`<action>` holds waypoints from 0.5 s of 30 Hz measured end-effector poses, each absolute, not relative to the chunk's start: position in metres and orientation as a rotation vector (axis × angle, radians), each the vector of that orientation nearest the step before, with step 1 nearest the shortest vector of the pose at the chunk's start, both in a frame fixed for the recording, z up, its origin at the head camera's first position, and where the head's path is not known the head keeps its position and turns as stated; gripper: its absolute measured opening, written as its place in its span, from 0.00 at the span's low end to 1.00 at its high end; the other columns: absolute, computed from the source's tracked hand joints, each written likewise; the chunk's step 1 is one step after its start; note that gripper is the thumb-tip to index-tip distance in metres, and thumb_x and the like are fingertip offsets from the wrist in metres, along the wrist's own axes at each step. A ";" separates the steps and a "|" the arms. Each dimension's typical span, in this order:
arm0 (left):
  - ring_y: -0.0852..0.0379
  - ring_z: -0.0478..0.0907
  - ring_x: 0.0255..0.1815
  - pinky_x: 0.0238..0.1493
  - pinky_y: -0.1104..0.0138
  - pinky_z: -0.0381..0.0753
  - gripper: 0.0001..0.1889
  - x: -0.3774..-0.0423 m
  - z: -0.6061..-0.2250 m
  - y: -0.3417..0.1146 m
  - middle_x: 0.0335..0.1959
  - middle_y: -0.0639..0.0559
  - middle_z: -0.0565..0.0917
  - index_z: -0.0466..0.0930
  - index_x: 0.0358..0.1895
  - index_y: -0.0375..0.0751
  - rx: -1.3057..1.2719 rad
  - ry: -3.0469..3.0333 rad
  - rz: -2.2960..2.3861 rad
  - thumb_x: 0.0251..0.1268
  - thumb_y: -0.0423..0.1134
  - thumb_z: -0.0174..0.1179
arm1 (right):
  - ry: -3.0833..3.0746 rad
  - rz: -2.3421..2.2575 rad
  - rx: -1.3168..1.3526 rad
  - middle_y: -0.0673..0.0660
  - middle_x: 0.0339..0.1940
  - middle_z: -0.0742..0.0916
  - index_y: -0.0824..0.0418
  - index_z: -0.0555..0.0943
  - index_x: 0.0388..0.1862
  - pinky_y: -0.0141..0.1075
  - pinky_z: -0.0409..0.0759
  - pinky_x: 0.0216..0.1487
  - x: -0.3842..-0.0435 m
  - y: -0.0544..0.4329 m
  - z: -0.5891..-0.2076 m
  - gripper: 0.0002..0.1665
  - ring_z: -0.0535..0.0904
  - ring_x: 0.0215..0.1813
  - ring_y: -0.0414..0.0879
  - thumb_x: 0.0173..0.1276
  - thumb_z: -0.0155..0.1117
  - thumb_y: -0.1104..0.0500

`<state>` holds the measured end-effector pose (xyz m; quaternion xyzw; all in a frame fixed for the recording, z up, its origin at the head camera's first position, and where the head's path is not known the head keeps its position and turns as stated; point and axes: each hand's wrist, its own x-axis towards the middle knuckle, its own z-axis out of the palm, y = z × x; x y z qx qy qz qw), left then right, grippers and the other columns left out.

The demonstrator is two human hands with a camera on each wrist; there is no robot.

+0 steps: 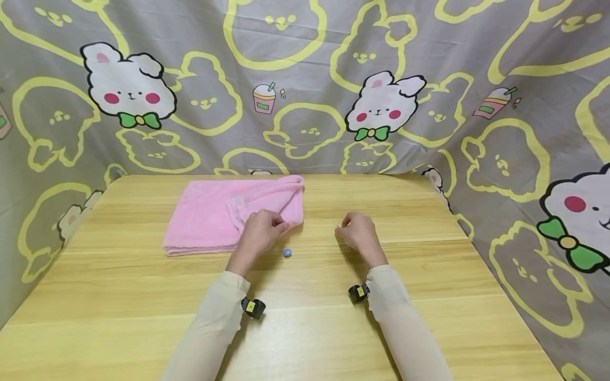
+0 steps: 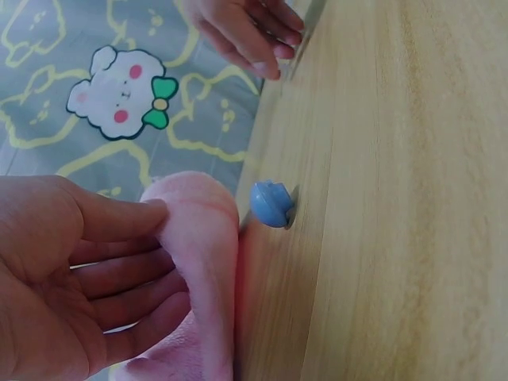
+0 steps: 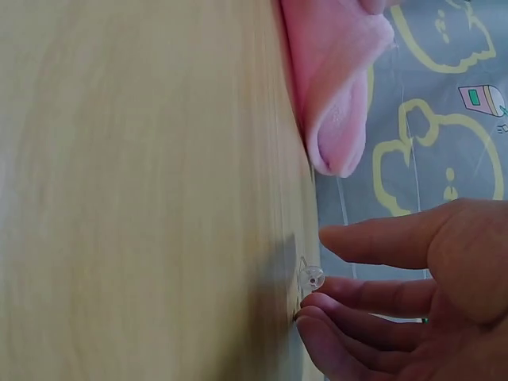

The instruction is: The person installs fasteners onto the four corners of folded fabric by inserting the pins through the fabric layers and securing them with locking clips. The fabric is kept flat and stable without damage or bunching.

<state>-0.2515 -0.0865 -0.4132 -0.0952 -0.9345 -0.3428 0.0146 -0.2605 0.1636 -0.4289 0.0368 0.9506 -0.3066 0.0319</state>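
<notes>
My left hand pinches the near right part of a folded pink towel between thumb and fingers. Just in front of that hand, a small blue rounded cap-like piece rests on the wooden table, apart from the towel. Over to the right, my right hand is low at the tabletop, its thumb and fingers spread apart. By its fingertips, in the right wrist view, is a small clear plastic disc with a thin pin-like wire. Whether the disc touches the fingers I cannot tell.
The wooden table reaches back to a grey curtain printed with cartoon rabbits, which also hangs along both sides. A small black camera sits on the left wrist, and another black camera on the right.
</notes>
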 end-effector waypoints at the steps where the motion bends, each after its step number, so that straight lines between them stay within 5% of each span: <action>1: 0.54 0.79 0.30 0.42 0.59 0.78 0.08 -0.252 -0.413 -0.087 0.30 0.49 0.90 0.91 0.34 0.41 -0.294 -2.910 -1.071 0.67 0.40 0.67 | 2.929 -0.932 0.108 0.60 0.38 0.87 0.64 0.83 0.38 0.42 0.77 0.39 -0.260 0.163 -0.429 0.11 0.78 0.37 0.52 0.65 0.68 0.56; 6: 0.55 0.78 0.28 0.38 0.61 0.76 0.07 -0.252 -0.414 -0.087 0.30 0.50 0.90 0.90 0.34 0.41 -0.283 -2.910 -1.072 0.68 0.40 0.67 | 2.946 -0.878 0.077 0.57 0.29 0.83 0.62 0.79 0.30 0.38 0.72 0.33 -0.261 0.162 -0.431 0.10 0.76 0.32 0.50 0.63 0.68 0.57; 15: 0.55 0.78 0.28 0.37 0.62 0.76 0.07 -0.252 -0.414 -0.087 0.29 0.50 0.89 0.90 0.34 0.41 -0.256 -2.915 -1.073 0.67 0.40 0.67 | 2.976 -0.830 0.057 0.56 0.26 0.81 0.61 0.76 0.27 0.37 0.71 0.32 -0.262 0.158 -0.433 0.10 0.75 0.31 0.50 0.62 0.68 0.59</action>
